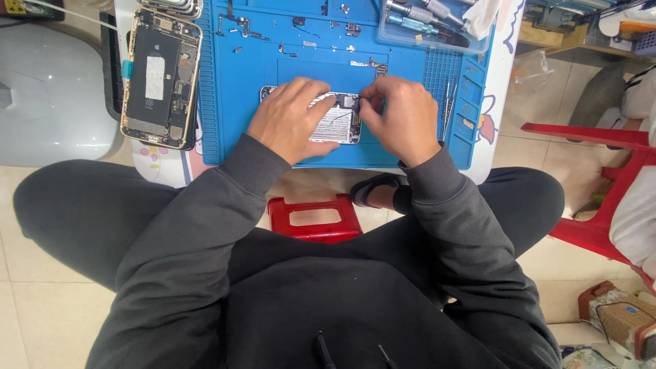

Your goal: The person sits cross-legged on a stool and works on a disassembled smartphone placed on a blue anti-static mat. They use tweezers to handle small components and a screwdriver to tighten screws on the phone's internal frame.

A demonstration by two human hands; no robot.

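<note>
L hand (290, 117) flat on opened phone (335, 123), R hand (400, 116) pinching its edge; screwdrivers (424, 17) in clear tray (437, 37).

We note bare blue mat (239, 102) left of the left hand (287, 119) and a narrower bare strip along the mat's near edge, both open for a pass. Behind the hands, small loose screws and brackets (301, 34) lie scattered across the mat's far half, and a clear tool tray (430, 27) blocks the far right corner. The opened gold phone (160, 75) fills the tabletop's left edge, tweezers (447, 102) lie just beside the right hand (403, 116), and the silver phone chassis (335, 123) sits between the hands.
</note>
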